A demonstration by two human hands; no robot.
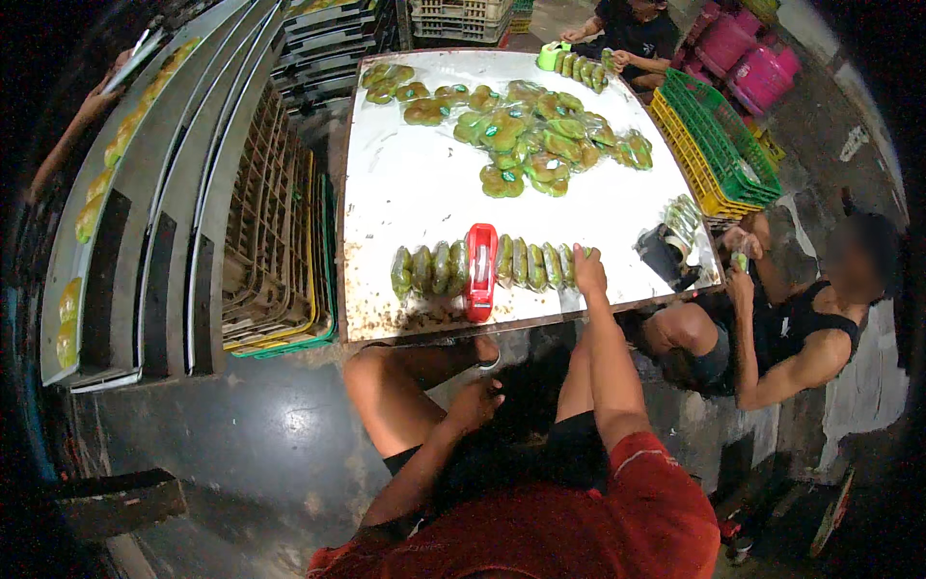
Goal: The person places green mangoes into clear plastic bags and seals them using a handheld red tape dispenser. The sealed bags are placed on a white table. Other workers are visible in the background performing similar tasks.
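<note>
On the white tabletop (419, 181), near its front edge, stands a red tape dispenser (482, 273). To its left is a row of green buns in clear bags (432, 269), set on edge. A second such row (535, 263) runs from its right side to my right hand (590, 271), whose fingers touch the last bag. My left hand (477, 405) is off the table above my lap, fingers curled, nothing plainly visible in it. A loose pile of bagged green buns (535, 137) lies on the far half of the table.
A black dispenser (662, 253) lies at the right edge beside a seated co-worker (803, 318). Another co-worker (636, 36) sits at the far corner by a green dispenser (552, 56). Stacked crates (712, 145) stand right; brown crates (268, 217) and trays of buns (166, 188) stand left.
</note>
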